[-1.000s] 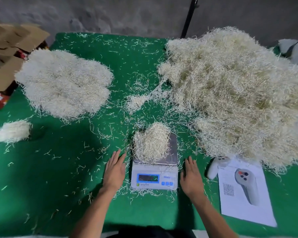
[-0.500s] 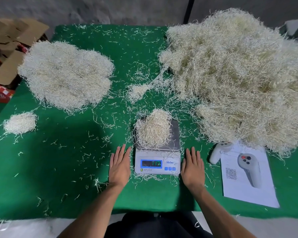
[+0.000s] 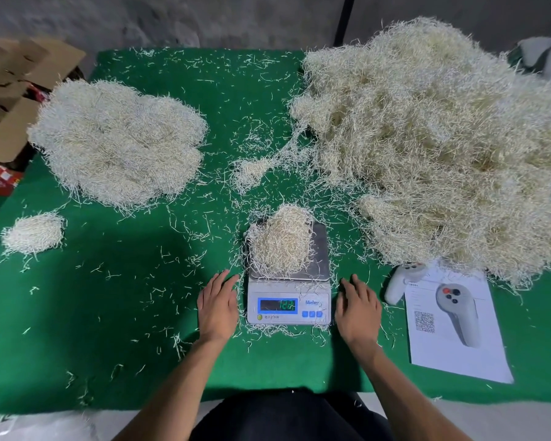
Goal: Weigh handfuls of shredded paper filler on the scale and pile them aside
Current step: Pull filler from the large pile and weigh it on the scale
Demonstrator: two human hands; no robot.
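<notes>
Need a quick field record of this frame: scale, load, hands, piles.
scale: white digital scale, display lit, digits blurred
load: handful of shredded paper on the pan
left hand: flat on the green table, beside the scale
right hand: flat, other side
piles: weighed pile left, source heap right

Both forearms reach forward, bare. The left hand [image 3: 217, 308] lies palm down, fingers straight and close together. The right hand [image 3: 358, 308] lies flat too, fingers slightly spread. The hands are well apart, holding nothing.
</notes>
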